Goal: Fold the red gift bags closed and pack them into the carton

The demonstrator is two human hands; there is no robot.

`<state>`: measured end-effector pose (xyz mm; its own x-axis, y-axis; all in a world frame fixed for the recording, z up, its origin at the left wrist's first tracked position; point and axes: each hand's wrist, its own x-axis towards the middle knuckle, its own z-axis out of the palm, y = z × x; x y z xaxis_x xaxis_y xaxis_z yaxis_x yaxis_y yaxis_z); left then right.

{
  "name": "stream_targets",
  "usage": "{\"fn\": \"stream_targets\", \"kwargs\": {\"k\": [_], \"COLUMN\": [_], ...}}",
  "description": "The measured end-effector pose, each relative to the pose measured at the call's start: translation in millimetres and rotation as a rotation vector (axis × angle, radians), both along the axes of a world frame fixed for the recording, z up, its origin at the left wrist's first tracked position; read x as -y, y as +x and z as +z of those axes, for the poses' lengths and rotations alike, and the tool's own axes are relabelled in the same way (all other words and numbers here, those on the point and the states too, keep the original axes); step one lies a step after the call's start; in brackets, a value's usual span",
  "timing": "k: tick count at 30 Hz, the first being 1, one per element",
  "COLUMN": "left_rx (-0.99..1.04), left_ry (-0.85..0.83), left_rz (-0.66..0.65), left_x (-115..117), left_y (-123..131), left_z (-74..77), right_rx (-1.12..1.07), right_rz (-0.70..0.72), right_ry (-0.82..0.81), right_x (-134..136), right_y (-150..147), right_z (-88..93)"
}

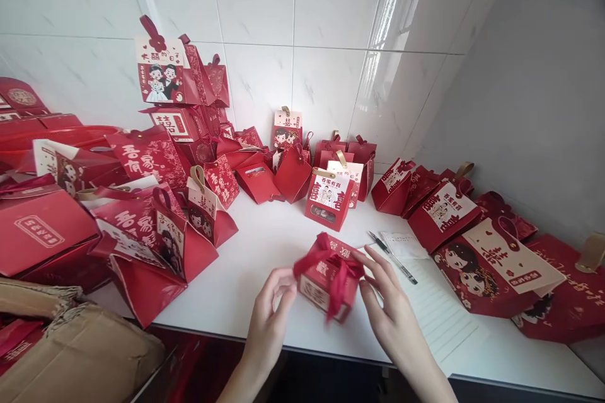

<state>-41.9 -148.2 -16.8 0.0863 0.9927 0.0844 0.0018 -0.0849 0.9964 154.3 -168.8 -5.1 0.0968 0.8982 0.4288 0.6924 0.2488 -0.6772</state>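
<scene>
Left hand (273, 302) and right hand (388, 295), fingers parted, seemingly touch 1 bow-tied red box (325, 272).

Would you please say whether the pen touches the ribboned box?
Apart: the head view shows a white gap between pen and ribboned box.

“大囍的日子” on the topmost box (165, 72)

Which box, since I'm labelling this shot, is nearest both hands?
The box with the red bow, between the left hand and right hand; the other boxes are farther away.
</scene>
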Motion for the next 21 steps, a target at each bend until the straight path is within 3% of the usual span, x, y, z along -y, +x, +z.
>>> {"fn": "stream_targets", "kwargs": {"k": [4, 8, 13, 17, 21], "left_rx": [-0.102, -0.28, -0.64, -0.588, -0.392], "left_ry": [0.15, 0.471, 0.769, 0.854, 0.813], "left_rz": [0.107, 0.12, -0.005, -0.136, -0.143], "left_x": [17.8, 11.6, 3.1, 4.7, 0.3], "left_y": [-1.4, 4.8, 11.1, 6.0, 1.5], "left_z": [0.7, 20.7, 31.8, 25.1, 26.1], "right_rx": [-0.092, -0.179, 0.111, 0.367, 0.433], "right_rz": [-0.045, -0.071, 0.08, 0.269, 0.264], "right_ry": [0.044, 0.167, 0.243, 0.231, 0.292], "right_x": [4.0, 16.0, 30.6, 28.5, 23.1], "right_y": [6.8, 4.9, -7.1, -20.5, -25.9], "right_z": [0.5, 10.3, 23.9, 16.4, -1.2]}}
